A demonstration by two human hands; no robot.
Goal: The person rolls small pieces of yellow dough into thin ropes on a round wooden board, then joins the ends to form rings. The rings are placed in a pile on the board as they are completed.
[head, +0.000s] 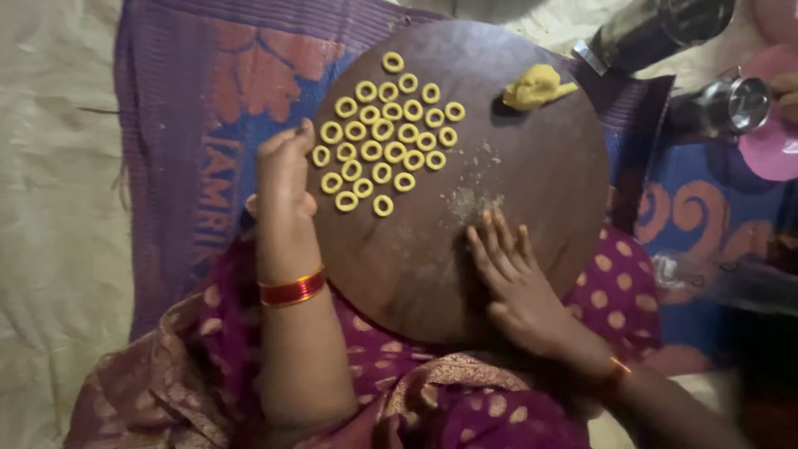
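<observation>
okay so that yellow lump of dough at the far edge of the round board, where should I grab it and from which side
Probably pinch the dough lump across its thick rounded body, coming from above and the board's bare middle. It lies alone near the far rim, clear of the dough rings, with a thin tail pointing right that would likely tear.

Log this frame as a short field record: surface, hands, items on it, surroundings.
surface: round dark wooden board, resting on the person's lap
left hand: at the board's left edge, beside the rings
right hand: palm down, fingers flat on the board
dough rings: about thirty small yellow rings, clustered upper left
dough lump: yellow, upper right of the board
crumbs: just ahead of the right fingertips
surroundings: steel cup, patterned cloth
</observation>
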